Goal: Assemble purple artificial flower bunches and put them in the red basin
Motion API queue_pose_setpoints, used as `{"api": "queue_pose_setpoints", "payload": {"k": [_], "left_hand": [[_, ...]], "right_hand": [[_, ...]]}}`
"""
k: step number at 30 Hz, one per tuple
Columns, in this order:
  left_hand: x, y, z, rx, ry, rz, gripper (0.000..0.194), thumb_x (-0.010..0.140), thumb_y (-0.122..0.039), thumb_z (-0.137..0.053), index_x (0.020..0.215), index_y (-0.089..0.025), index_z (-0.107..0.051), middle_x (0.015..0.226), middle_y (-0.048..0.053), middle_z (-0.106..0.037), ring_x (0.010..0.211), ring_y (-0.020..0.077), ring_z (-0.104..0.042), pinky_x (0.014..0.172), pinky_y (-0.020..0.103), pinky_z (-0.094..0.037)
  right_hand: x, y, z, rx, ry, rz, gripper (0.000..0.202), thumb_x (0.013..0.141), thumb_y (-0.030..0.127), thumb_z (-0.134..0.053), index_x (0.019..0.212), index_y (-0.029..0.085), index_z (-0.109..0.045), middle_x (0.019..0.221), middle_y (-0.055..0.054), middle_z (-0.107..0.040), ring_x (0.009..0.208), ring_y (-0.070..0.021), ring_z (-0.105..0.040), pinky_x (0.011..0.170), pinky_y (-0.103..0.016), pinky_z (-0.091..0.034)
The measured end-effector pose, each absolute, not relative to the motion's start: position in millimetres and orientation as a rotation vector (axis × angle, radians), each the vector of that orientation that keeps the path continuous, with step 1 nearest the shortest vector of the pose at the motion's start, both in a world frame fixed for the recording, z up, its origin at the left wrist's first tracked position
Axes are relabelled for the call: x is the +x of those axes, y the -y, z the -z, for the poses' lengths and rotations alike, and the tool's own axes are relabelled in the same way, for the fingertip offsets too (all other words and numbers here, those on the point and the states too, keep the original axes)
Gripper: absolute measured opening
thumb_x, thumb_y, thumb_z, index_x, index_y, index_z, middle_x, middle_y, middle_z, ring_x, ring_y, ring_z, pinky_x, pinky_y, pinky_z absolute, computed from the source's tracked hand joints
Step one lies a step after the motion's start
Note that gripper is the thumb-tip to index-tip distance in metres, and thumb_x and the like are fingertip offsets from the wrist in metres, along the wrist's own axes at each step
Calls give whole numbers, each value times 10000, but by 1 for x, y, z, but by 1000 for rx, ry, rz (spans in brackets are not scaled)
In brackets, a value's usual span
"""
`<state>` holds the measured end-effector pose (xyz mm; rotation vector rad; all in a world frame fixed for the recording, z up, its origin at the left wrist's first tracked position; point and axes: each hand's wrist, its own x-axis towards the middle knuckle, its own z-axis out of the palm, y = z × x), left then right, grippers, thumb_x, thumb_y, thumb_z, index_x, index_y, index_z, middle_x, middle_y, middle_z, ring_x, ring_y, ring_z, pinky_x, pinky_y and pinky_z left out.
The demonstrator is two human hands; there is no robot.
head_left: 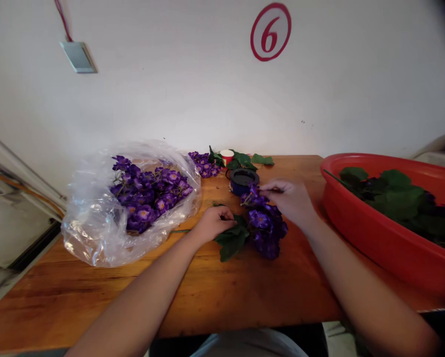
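1. I'm seeing the spray point(265, 228) sitting between the two hands, over the middle of the tabletop point(207, 297), its leaves point(233, 243) pointing left and its blossoms bunching right.
2. Its far blossoms are crowding the dish point(245, 177); a careless push could be snagging petals there or nudging the dish, though I can't tell whether they're touching.
3. The stem is running left toward the bag point(92, 228), so a sweep that way could be catching the loose plastic and spilling its flowers.
4. Pulling too hard from the right could be tearing a blossom off, since the hold there is looking so slight.
5. The left hand point(217, 223) is curling palm-down, its grip closing around the spray beside the leaves.
6. The right hand point(287, 198) is reaching in from the right, wrist bending, its grip pinching the far blossoms between fingertips.
7. The tub point(356, 218) is standing right of that forearm.
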<state>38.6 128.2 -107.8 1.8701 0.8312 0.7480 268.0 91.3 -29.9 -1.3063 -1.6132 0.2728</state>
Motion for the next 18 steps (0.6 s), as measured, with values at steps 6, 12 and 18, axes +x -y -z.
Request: {"api": "queue_pose_setpoints", "payload": {"k": [6,12,18], "left_hand": [[39,-128,104,1866,-837,-760,153,728,-274,-686,710,-135,-624,651,-24,-577,595,93,-497,570,208,-375],[39,-128,103,1831,-849,-711,133,745,-253,-670,715,-138,-610,654,-28,-570,586,84,-488,558,201,-371],[41,-127,101,1828,-857,-705,121,750,-240,-664,715,-138,-610,651,-31,-558,587,82,-484,553,198,-370]], "right_hand": [[261,-67,64,-1327,1545,-361,116,753,314,-675,732,218,-737,769,-40,-733,720,-193,-667,712,-333,-520],[263,-74,67,-1324,1522,-369,100,734,313,-686,704,231,-736,732,-28,-720,699,-192,-655,697,-330,-510],[265,-75,72,-1335,1509,-358,77,739,283,-681,711,237,-736,743,-25,-719,708,-190,-654,703,-331,-505]]}}
